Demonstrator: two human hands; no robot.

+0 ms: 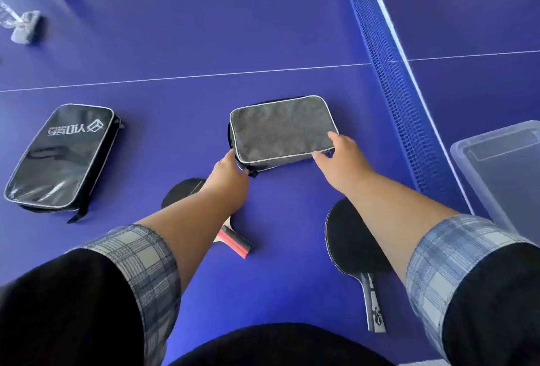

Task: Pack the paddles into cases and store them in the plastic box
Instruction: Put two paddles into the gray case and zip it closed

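A grey paddle case (277, 129) with silver piping lies in the middle of the blue table. My left hand (229, 169) grips its near left corner by the zipper end. My right hand (340, 150) pinches its near right edge. A black paddle with a red-striped handle (233, 241) lies under my left forearm. A second black paddle (350, 245) with a pale handle lies under my right forearm. A glossy black case (61, 158) with white lettering rests at the left. The clear plastic box (496, 167) stands at the right, beyond the net.
A blue net (391, 79) runs diagonally from the top to the lower right, between the cases and the box. Clear plastic items (20, 20) sit at the far left corner. A white centre line (187, 76) crosses the table (190, 15).
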